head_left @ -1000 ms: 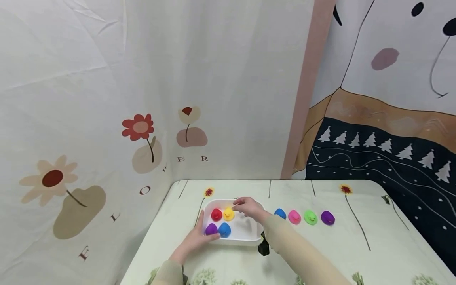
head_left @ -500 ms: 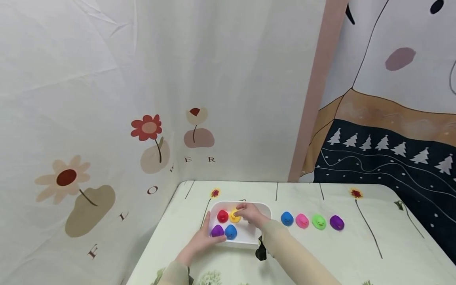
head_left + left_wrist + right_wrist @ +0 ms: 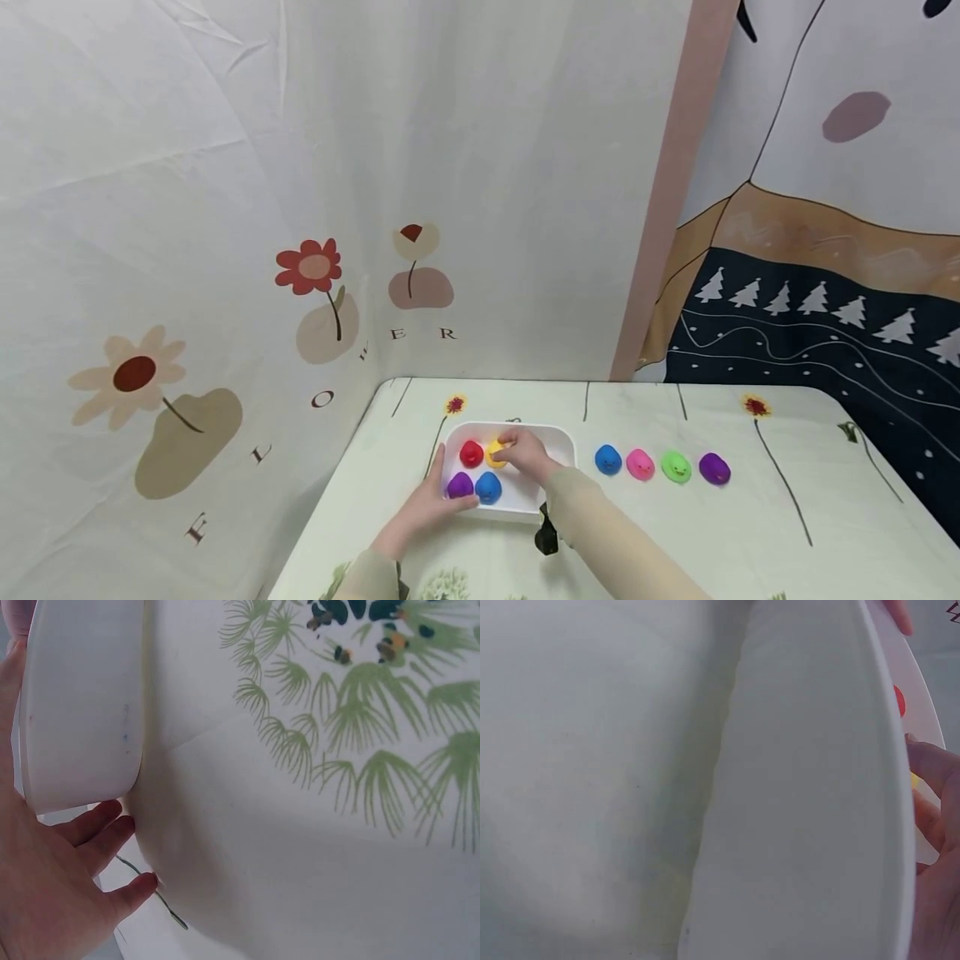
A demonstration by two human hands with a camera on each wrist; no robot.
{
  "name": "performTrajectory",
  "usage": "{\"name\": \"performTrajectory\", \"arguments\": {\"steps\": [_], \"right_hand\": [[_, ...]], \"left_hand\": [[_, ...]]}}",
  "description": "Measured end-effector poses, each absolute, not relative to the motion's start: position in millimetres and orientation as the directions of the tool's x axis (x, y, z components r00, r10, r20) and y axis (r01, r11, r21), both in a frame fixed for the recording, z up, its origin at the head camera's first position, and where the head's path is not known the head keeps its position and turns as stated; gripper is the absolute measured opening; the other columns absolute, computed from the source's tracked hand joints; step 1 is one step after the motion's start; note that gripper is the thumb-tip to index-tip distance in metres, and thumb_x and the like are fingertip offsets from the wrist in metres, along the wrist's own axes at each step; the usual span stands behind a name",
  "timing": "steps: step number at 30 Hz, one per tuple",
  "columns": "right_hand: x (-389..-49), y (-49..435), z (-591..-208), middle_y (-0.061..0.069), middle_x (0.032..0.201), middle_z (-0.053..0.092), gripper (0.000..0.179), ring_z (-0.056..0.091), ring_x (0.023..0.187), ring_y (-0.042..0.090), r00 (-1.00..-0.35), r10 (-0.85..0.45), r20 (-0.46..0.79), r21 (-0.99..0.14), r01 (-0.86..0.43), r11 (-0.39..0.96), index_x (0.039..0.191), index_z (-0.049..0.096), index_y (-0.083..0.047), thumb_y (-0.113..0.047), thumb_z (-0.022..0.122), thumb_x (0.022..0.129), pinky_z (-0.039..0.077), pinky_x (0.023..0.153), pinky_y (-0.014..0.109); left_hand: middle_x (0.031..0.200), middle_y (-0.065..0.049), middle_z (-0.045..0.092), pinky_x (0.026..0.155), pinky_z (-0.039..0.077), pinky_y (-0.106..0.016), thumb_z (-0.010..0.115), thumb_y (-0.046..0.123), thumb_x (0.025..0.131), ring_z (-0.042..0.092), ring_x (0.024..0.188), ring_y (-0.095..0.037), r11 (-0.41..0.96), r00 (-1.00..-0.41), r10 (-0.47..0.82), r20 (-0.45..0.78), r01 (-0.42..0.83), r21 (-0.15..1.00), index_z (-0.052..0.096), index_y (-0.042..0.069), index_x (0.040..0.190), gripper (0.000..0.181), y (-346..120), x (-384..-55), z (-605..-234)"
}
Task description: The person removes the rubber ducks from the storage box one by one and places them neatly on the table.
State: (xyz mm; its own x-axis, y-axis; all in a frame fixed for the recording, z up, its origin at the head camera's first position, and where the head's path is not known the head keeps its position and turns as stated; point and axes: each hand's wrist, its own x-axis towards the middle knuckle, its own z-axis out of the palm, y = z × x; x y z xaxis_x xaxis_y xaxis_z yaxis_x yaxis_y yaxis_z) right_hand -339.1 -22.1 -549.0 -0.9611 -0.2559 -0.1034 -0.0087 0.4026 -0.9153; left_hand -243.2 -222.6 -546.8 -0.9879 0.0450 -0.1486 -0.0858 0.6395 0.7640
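1. Taking 12 o'clock as straight away from the person, the white tray (image 3: 519, 495) lies on the counter (image 3: 735, 533), toward 6 o'clock in the head view.
2. The right hand (image 3: 527, 454) reaches into the tray, thumb and finger drawn together on the yellow toy (image 3: 492, 447), which is partly hidden by them and sits just off the tray's 12 o'clock, toward 11.
3. The left hand (image 3: 429, 504) lies spread around the tray's 8 o'clock corner, thumb along the near rim, fingers loosely fanned against the outside.
4. Also in the tray: a red toy (image 3: 471, 454) at 10 o'clock, a purple toy (image 3: 460, 486) at 8, a blue toy (image 3: 488, 487) at 7.
5. Outside, at the tray's 3 o'clock, four more stand in a row: second blue toy (image 3: 608, 460), pink toy (image 3: 641, 465), green toy (image 3: 676, 467), second purple toy (image 3: 714, 468).
6. Beyond the counter, at 12 o'clock, hangs a pale curtain (image 3: 517, 183); at 2 o'clock, a dark tree print (image 3: 810, 337).
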Motion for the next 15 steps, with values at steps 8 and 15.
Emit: {"name": "performTrajectory", "arguments": {"steps": [8,15], "right_hand": [[-334.3,-26.4,-554.6,0.01,0.095,0.064,0.033,0.057,0.082,0.021,-0.975,-0.214,-0.056,-0.902,-0.042,0.43,0.101,0.064,0.003,-0.009,0.08,0.075,0.052,0.078,0.038],[-335.0,-29.5,-555.2,0.006,0.091,0.062,0.029,0.055,0.079,0.02,-0.976,-0.204,-0.074,-0.895,-0.025,0.445,0.099,0.064,0.0,-0.009,0.08,0.076,0.052,0.075,0.035]], "left_hand": [[0.155,-0.026,0.024,0.101,0.032,-0.068,0.077,0.052,0.077,0.033,0.135,-0.049,0.646,-0.986,0.061,-0.156,-0.08,0.759,-0.002,0.013,0.157,0.118,-222.1,-242.7,-547.8],[0.153,-0.029,0.025,0.101,0.033,-0.066,0.077,0.05,0.078,0.035,0.133,-0.05,0.65,-0.986,0.07,-0.151,-0.07,0.757,-0.002,0.011,0.156,0.118,-222.5,-241.6,-541.7]]}}
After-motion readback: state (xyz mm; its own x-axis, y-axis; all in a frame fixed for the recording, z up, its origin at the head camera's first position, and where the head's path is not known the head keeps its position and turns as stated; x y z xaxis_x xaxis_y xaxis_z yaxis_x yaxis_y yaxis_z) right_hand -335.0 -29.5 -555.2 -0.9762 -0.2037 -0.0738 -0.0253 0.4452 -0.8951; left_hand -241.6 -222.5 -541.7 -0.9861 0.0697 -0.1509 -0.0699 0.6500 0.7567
